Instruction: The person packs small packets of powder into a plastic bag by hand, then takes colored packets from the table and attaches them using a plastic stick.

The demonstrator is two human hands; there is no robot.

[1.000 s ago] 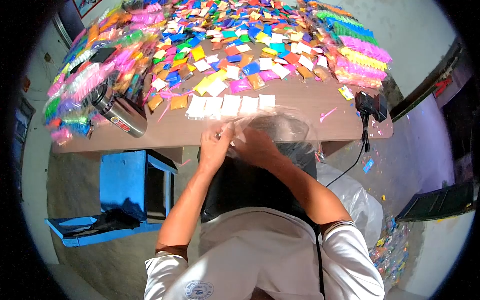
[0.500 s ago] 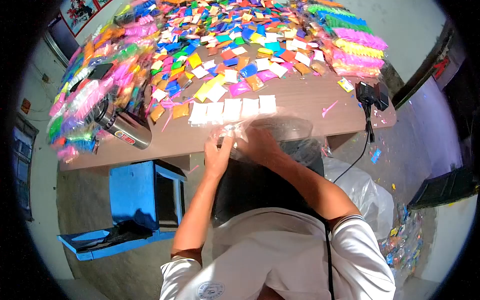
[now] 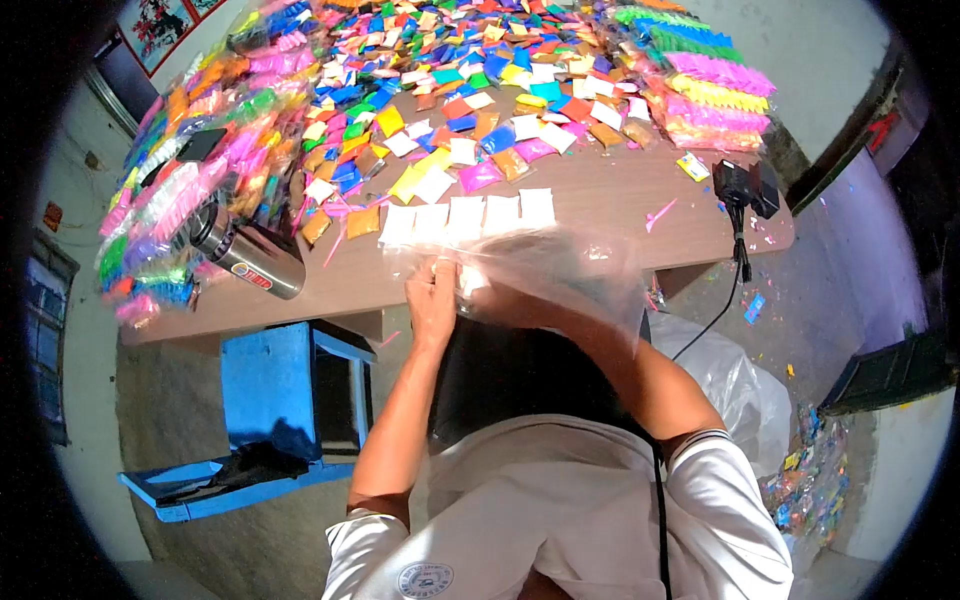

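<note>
Left hand (image 3: 432,308), in the head view, is pinching a gathered edge of a clear plastic bag (image 3: 590,255) between closed thumb and fingers, while the right hand (image 3: 515,305) is showing only dimly through the film; how far it is opening, or whether it is sitting inside the bag or under it, I cannot tell. That bag is spreading across the table's (image 3: 620,215) near edge, beside five white packets (image 3: 466,217) already lying laid out in a row. Many loose coloured packets (image 3: 490,65) are lying scattered toward the far edge, not bagged. Filled bags (image 3: 715,90) are holding layered colours along the right edge, and bulging bags (image 3: 190,165) are lying heaped along the left; near the left near corner a steel flask (image 3: 262,264) is resting, its contents hidden.
</note>
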